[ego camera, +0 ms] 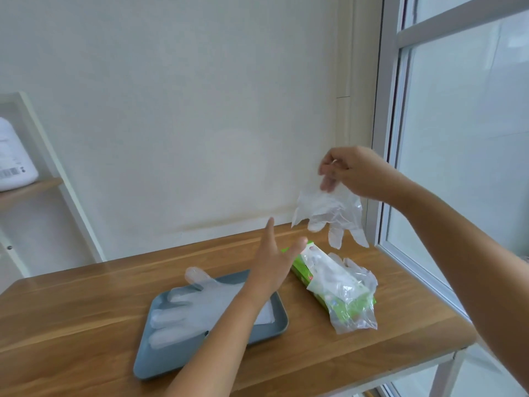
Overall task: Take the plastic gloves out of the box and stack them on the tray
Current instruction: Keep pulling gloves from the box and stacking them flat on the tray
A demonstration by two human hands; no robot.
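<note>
Aloft, right grip [355, 173] tight on glove [329, 210]

A wooden table [86, 325] with white legs is set against a plain cream wall [186, 110]. Right of the table, soft daylight is let in by a white-framed window [458, 138]. Left of the table, a white jug [14, 159] is kept on a wooden shelf [31, 187].

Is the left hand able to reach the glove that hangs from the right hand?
Probably yes. The left hand is open and empty, just left of and below the glove; nothing lies between them.
</note>
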